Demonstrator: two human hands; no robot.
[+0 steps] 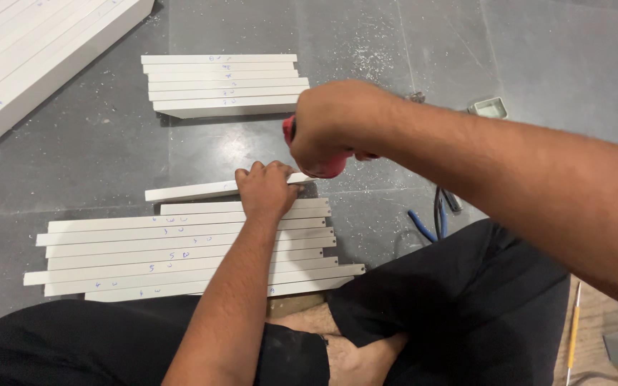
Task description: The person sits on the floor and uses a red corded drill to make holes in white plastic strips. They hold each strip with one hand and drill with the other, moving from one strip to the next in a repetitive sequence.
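The person sits on a dark grey tiled floor with legs in black shorts spread to either side. The left hand presses down, fingers curled, on a single white strip that lies slightly askew just beyond a row of white strips; that row rests side by side on the floor directly in front of the lap, and several of its strips carry small blue pen marks. The hand's heel also rests on the nearest strips of the row.

The right hand is closed tight around the handle of a red tool, held just above the right end of the single strip, beside the left hand's fingertips. The hand covers most of the tool, so what kind it is cannot be told, nor whether its tip touches the strip.

Farther away, toward the top of the view, a second stack of white strips lies apart from the first. A large white panel fills the top left corner. Fine white dust is scattered on the floor near the top centre. To the right sit blue-handled pliers beside the right thigh and a small pale rectangular tray beyond the forearm. A yellow-handled tool lies at the lower right.
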